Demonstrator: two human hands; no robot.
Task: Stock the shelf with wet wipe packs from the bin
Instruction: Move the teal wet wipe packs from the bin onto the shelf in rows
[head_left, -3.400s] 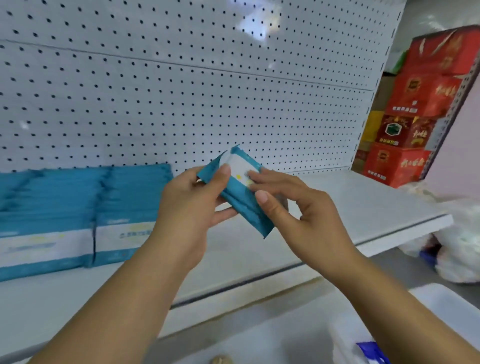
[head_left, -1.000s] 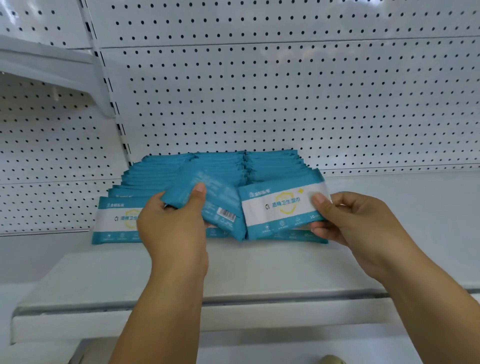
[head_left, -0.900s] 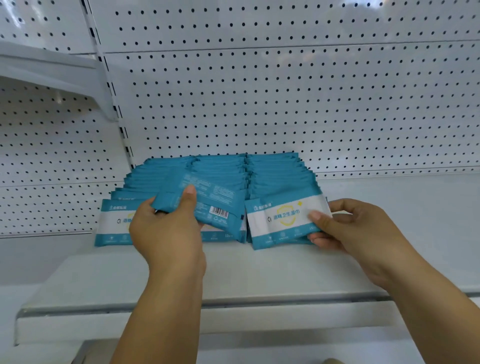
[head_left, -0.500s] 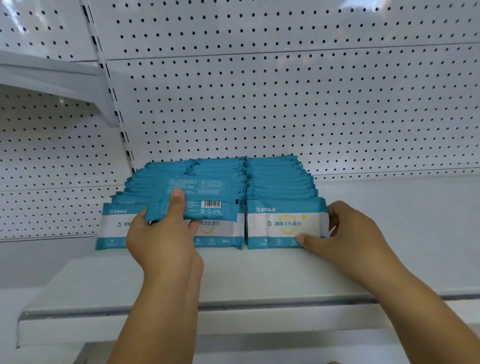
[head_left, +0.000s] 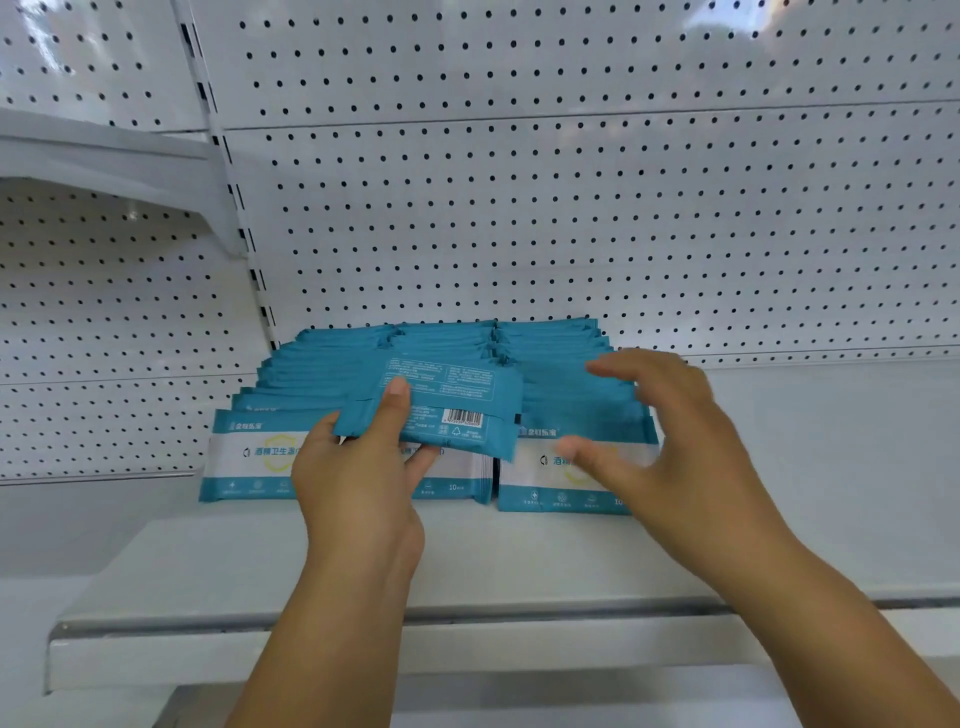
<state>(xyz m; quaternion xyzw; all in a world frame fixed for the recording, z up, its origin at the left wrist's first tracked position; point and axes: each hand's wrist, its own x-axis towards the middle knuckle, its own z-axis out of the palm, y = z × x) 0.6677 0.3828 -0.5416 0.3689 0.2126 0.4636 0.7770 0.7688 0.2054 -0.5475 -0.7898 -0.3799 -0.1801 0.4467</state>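
The left hand (head_left: 358, 483) is pinching one wet wipe pack (head_left: 457, 400). The thumb (head_left: 397, 397) is pressing down on top of it, and the other fingers (head_left: 423, 460) are holding it from under. Most of the pack is sticking out to the right of the thumb, and the side with the barcode (head_left: 464, 417) is facing up. The pack is hanging just over the front of the middle row of packs (head_left: 457, 486) on the shelf (head_left: 260, 571).

The right hand (head_left: 670, 441) is holding nothing. Its fingers are spread wide and looking blurry. They are hovering just in front of the right row (head_left: 550, 493). I cannot tell if they are touching it.

The pack is looking thin, light and squishy, so I think it is going to bend easily. Its wrapper is looking smooth and may be slippery. I think the best place to hold is the flat middle, with the thumb on one side and fingers on the other, not the thin sealed ends. A soft squeeze should be enough.
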